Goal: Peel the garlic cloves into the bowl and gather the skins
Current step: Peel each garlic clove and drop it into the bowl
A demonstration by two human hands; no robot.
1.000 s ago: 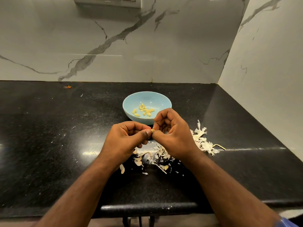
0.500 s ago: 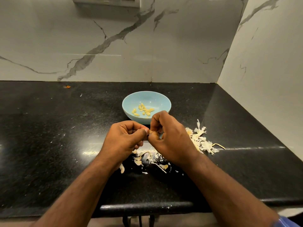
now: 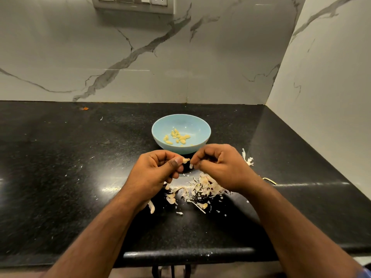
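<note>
Garlic clove [image 3: 186, 160] between curled hands

You see one bowl [image 3: 202, 125] on one counter [image 3: 60, 167]. Inside bowl: roughly ten peeled cloves [image 3: 177, 136], exact count unclear. Your two hands, left hand [image 3: 155, 170] and right hand [image 3: 220, 167], just in front of bowl. One skin pile [image 3: 200, 187] in front of bowl; one switch plate [image 3: 132, 3] above bowl.

1 head-worn camera looks forward and down, close over the black counter [image 3: 60, 177], facing the marble wall [image 3: 100, 57] corner.
</note>
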